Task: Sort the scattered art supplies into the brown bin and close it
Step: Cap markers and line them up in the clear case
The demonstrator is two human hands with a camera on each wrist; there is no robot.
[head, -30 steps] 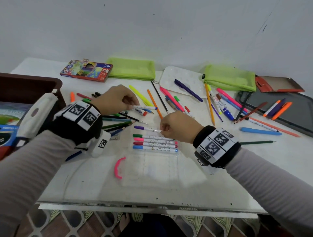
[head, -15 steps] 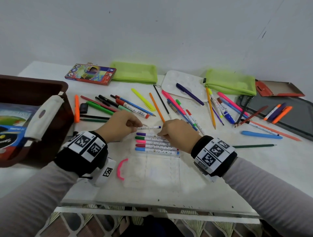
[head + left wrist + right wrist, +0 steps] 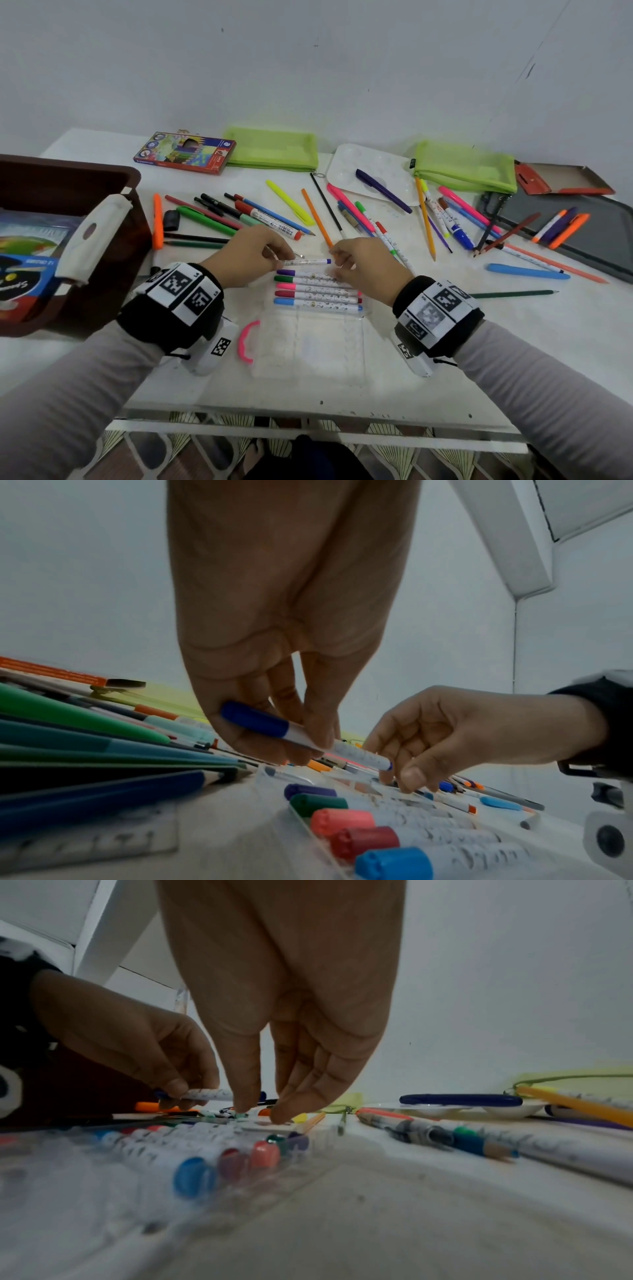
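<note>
Left hand (image 3: 251, 255) pinches the blue-capped marker (image 3: 306, 262) crosswise, parallel to and just above the row in the clear case (image 3: 308, 337); right hand (image 3: 364, 265) fingers curled down onto the case's far edge, apparently holding nothing.

Home craft corner, white table (image 3: 513, 342), plain wall (image 3: 308, 68)

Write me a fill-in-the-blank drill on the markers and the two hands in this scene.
1. The white marker with the dark blue cap is pinched by the ___ hand.
2. The clear plastic marker case holds ___ capped markers in a row.
3. The case's curved handle is ___ in colour.
4. The brown bin sits at the table's ___ side.

Missing words: left; five; pink; left
</note>
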